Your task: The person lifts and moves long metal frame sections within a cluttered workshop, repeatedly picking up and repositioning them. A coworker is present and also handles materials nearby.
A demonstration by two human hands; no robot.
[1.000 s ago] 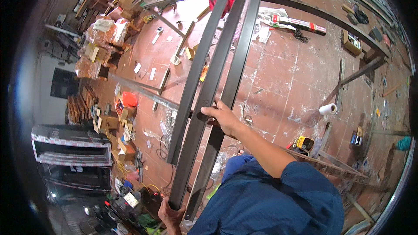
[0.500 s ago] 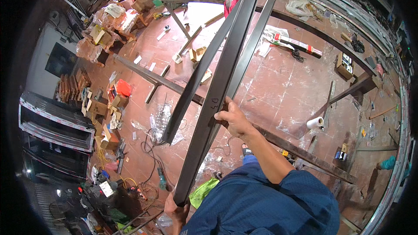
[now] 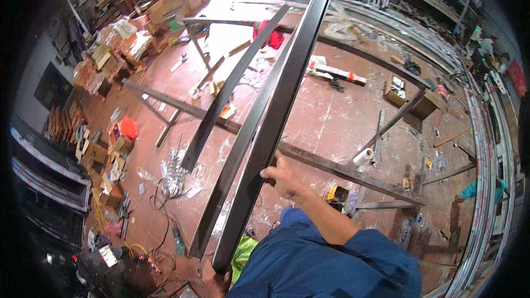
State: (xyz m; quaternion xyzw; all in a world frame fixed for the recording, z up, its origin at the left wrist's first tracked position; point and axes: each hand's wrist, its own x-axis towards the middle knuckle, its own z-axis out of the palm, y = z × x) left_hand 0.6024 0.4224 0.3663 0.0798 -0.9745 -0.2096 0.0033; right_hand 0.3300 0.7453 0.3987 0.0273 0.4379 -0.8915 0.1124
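Both my hands hold a long dark metal profile (image 3: 277,105) that slants from near my body to the far top of the view. My right hand (image 3: 285,177) is closed on its right edge, thumb against the profile and the other fingers partly hidden. At the near end, my left hand (image 3: 216,279) grips from below, its fingers mostly hidden. Just left of it runs a second dark profile (image 3: 234,171), close alongside. Farther left, a third dark profile (image 3: 227,94) lies across the long brown support bar (image 3: 342,168).
The support frame's far rail (image 3: 364,55) curves behind the profiles. A white roll (image 3: 362,157) and an open cardboard box (image 3: 396,90) are on the right. Boxes, cables and a green power tool (image 3: 178,241) litter the left floor. Another person (image 3: 486,49) is at the far right.
The held profile has shifted and turned: its handwritten mark no longer shows. The left profile now lies farther from it, and another profile shows on its left side. The whole view has swung.
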